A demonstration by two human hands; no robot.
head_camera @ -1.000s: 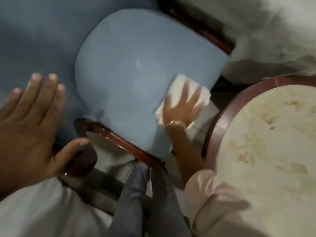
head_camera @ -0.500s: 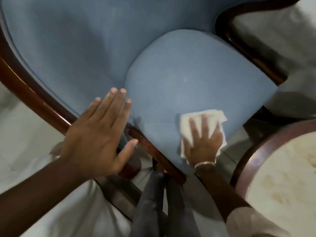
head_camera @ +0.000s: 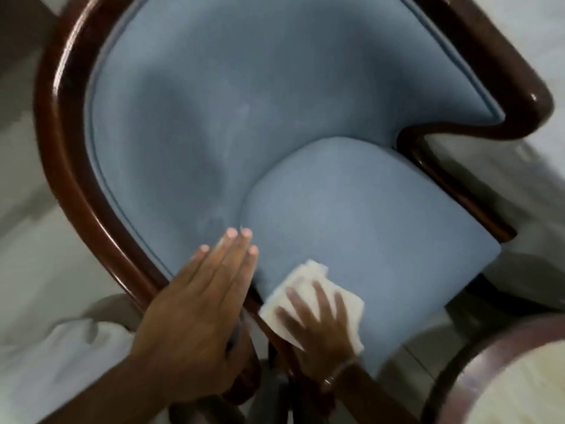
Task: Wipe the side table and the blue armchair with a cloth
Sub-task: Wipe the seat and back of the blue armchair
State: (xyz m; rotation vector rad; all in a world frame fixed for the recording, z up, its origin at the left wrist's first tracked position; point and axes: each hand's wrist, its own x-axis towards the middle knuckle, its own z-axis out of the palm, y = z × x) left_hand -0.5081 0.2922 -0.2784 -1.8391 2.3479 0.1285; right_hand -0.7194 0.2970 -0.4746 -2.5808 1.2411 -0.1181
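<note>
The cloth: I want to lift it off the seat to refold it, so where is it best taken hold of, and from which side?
Probably the cloth's free far corner, beyond the right hand's fingertips. The hand lies flat on the rest, pinning it to the seat cushion. That corner sticks out uncovered on open fabric, so a pinch from above, from the backrest side, looks easiest.
</note>
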